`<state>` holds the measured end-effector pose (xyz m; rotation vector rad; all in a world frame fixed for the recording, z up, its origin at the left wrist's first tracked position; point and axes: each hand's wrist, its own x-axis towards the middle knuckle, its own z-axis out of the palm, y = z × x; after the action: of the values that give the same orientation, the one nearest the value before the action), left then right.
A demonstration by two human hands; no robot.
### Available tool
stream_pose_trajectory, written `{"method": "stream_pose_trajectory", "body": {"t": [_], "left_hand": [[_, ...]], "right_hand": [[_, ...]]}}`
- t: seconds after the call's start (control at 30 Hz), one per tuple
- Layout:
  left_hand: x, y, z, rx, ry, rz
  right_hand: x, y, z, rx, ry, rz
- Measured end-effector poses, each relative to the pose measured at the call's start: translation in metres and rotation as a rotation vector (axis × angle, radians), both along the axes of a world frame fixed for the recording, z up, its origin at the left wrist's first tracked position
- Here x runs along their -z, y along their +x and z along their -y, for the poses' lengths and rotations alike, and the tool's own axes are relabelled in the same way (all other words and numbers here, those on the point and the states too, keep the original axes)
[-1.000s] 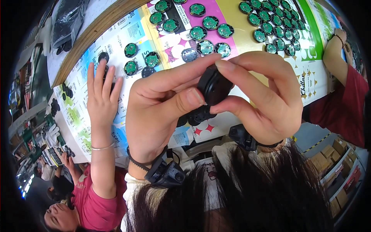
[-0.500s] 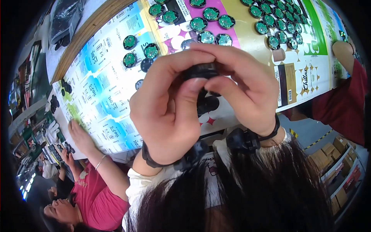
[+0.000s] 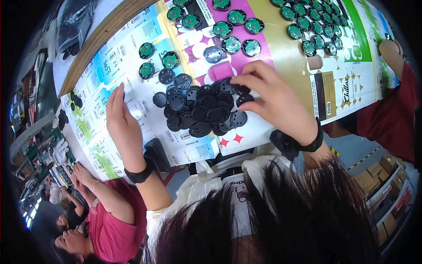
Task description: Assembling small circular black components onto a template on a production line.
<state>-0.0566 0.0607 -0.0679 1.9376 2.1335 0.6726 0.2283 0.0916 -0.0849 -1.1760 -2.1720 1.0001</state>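
A heap of round black plastic discs with small holes (image 3: 206, 108) lies on the table in front of me. At its right edge is my right hand (image 3: 279, 103), thumb and fingers parted around a couple of discs, its fingertips touching or very close to them. Left of the heap, my left hand (image 3: 125, 132) hovers near the tabletop with its fingers stretched out, and I see nothing clearly held in it. Beyond the heap sit round black housings with green circuit boards (image 3: 231, 45). A greyish clear-looking disc (image 3: 213, 54) lies among them.
Many more green-board housings (image 3: 317, 26) cluster at the far right. A wooden strip (image 3: 94, 44) edges the table at the far left. A co-worker in a red shirt (image 3: 114, 224) sits to my left, and another person's arm (image 3: 391, 57) reaches in at the right.
My hands were together around a black round piece; now they are apart. The left has moved left, the right down to the discs. The co-worker's hand at left has drawn back.
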Motion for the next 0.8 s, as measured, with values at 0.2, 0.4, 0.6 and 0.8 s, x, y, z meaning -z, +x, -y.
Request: {"method": "stream_pose_trajectory", "body": {"t": [0.2,0.4,0.6,0.8], "left_hand": [[0.001,0.008,-0.006,0.031,0.042,-0.268],[-0.029,0.108,-0.062,0.477,0.051,-0.044],[-0.001,0.162,-0.095,0.631,0.015,-0.079],[0.009,0.172,-0.088,0.736,0.055,0.018]], "right_hand": [[0.001,-0.002,-0.001,-0.004,0.204,0.118],[0.003,0.019,-0.002,0.106,0.14,0.039],[-0.006,0.036,0.005,0.234,0.079,-0.075],[-0.014,0.051,0.003,0.336,0.041,-0.167]]}}
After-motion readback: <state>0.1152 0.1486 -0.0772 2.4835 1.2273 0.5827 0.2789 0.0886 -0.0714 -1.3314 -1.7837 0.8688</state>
